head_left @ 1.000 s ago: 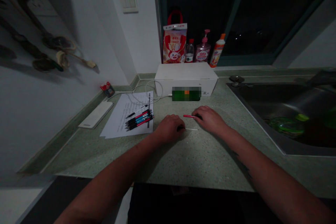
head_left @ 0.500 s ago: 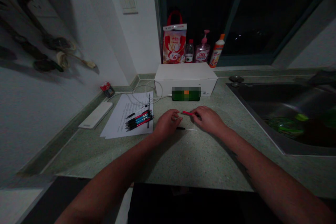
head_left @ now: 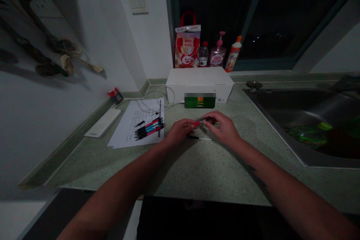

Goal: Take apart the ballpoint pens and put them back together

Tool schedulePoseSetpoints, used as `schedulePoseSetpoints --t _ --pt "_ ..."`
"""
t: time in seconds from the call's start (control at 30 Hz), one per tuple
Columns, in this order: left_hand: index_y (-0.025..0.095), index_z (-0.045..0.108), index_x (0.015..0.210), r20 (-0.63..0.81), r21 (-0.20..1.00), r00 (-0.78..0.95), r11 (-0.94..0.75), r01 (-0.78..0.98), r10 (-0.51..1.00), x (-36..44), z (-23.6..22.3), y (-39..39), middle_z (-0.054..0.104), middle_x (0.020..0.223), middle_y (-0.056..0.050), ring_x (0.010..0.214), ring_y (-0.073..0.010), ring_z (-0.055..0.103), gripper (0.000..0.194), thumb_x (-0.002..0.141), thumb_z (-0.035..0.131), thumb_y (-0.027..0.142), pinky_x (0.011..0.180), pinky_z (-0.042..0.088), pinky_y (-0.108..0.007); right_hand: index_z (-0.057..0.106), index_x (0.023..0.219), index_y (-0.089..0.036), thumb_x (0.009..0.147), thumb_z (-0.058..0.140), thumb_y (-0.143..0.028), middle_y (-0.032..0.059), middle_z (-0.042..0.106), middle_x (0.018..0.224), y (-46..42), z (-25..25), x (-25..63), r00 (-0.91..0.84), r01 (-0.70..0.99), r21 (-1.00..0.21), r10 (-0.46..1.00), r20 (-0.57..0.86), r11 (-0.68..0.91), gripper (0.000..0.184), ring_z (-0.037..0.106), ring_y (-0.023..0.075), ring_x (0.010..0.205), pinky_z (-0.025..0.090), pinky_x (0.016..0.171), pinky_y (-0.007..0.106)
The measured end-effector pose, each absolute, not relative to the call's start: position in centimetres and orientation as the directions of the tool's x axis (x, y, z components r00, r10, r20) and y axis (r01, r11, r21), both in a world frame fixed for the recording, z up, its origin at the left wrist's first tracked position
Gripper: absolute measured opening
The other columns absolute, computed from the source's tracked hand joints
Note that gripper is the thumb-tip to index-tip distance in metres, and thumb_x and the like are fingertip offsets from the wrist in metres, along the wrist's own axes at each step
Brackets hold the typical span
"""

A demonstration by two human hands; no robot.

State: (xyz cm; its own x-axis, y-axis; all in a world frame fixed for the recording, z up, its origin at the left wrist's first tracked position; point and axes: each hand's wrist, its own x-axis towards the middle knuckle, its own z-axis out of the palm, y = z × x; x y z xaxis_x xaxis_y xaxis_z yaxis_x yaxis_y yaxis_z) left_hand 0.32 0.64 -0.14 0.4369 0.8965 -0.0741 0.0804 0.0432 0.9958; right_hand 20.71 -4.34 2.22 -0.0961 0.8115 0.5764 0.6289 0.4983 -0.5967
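Right hand (head_left: 222, 129) half closed, pinching a red pen barrel (head_left: 198, 122); left hand (head_left: 180, 131) curled at its other end, contact uncertain (dim light). Thin pen refill (head_left: 199, 138) lies just below, on the speckled countertop (head_left: 213, 172).

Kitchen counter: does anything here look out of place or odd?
Yes. A thin pen refill lies bare on the counter, outside any pen, just below the hands. The left hand and right hand meet on a red pen. Pens on papers also look unexpected beside a sink.
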Motion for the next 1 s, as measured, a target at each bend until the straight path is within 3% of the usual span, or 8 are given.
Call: schedulePoseSetpoints --t 0.2,0.37,0.6,0.77,1.0 --pt "0.015 0.072 0.102 -0.077 0.995 0.428 0.042 0.091 0.9 0.3 -0.2 0.8 0.078 0.092 -0.007 0.067 -0.0131 0.064 0.026 0.08 0.068 0.029 0.064 0.049 -0.026 0.07 0.108 -0.021 0.093 0.058 -0.032 0.0087 0.071 0.1 -4.3 2.3 20.8 -0.057 0.651 -0.622 0.846 0.53 0.434 0.022 0.066 0.0206 0.083 0.053 0.079 0.036" --pt "0.014 0.074 0.103 -0.034 0.983 0.334 -0.029 0.181 0.942 0.1 0.0 1.1 0.077 0.088 -0.007 0.067 -0.0141 0.063 0.027 0.082 0.067 0.029 0.06 0.049 -0.025 0.073 0.108 -0.022 0.093 0.059 -0.031 0.0079 0.074 0.1 -3.6 1.4 21.5 -0.103 0.741 -0.578 0.908 0.405 0.342 0.022 0.068 0.0209 0.085 0.053 0.078 0.035" --pt "0.015 0.074 0.101 0.056 0.932 0.283 -0.151 0.328 0.958 0.0 0.3 1.1 0.077 0.088 -0.006 0.079 -0.0175 0.069 0.019 0.086 0.068 0.025 0.073 0.053 -0.029 0.074 0.099 -0.022 0.095 0.06 -0.029 0.0066 0.074 0.097 -3.1 1.0 22.3 -0.106 0.832 -0.488 0.94 0.325 0.263 0.017 0.068 0.0226 0.09 0.05 0.079 0.034" --pt "0.019 0.072 0.102 0.135 0.822 0.379 -0.318 0.474 0.915 0.0 -0.2 0.7 0.077 0.096 -0.005 0.089 -0.0183 0.07 0.014 0.09 0.064 0.02 0.082 0.052 -0.03 0.075 0.092 -0.02 0.093 0.061 -0.022 0.0069 0.071 0.093 -2.8 0.7 22.8 -0.115 0.871 -0.442 0.964 0.24 0.214 0.014 0.066 0.0211 0.086 0.048 0.079 0.032" --pt "0.019 0.074 0.099 0.224 0.538 0.526 -0.554 0.636 0.821 0.3 0.1 0.1 0.074 0.096 -0.006 0.096 -0.022 0.065 0.014 0.092 0.063 0.021 0.089 0.05 -0.035 0.076 0.096 -0.021 0.093 0.063 -0.023 0.007 0.072 0.096 -2.7 0.3 22.7 -0.174 0.885 -0.389 0.957 0.231 0.255 0.014 0.065 0.0219 0.093 0.049 0.085 0.033"
